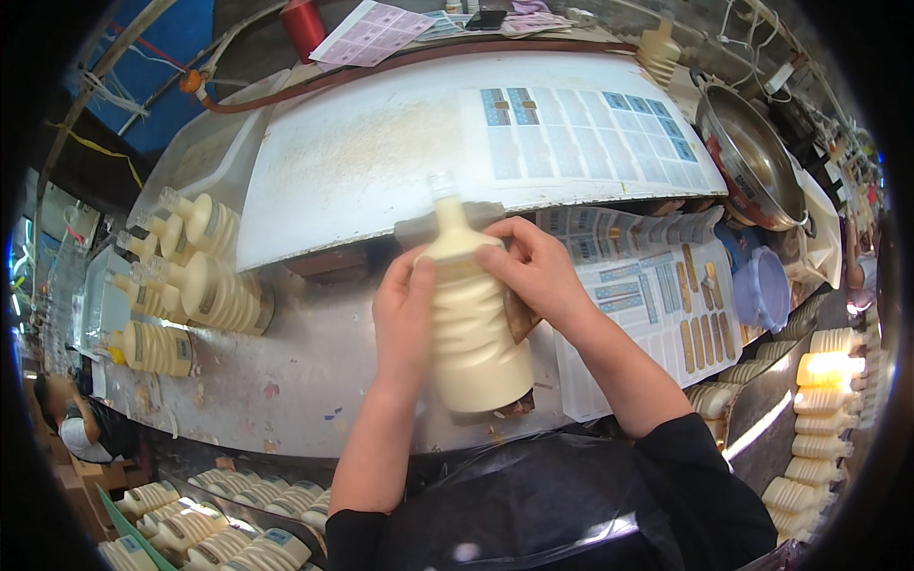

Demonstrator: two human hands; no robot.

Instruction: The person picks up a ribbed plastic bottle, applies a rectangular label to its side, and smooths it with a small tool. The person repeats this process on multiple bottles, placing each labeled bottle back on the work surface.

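Note:
A cream-coloured bottle (481, 352) with a wavy ribbed body and a narrow neck with a clear tip lies in front of me, its neck pointing away. My left hand (402, 309) is closed against its left side, thumb along the shoulder. From the right, my right hand (541, 276) grips the shoulder, its thumb and fingertips pressed near the base of the neck. A brown piece (521, 319) shows beneath my right hand beside the bottle; I cannot tell what it is. Right of the bottle lie printed sheets (619, 276) with blue and gold-brown label strips.
A raised white board (381, 133) bears another label sheet (581, 133). Several similar bottles (224, 290) stand at the left, with more (228, 533) at lower left and others (809, 466) at right. A metal pan (752, 143) and a lilac basin (762, 290) are at the right.

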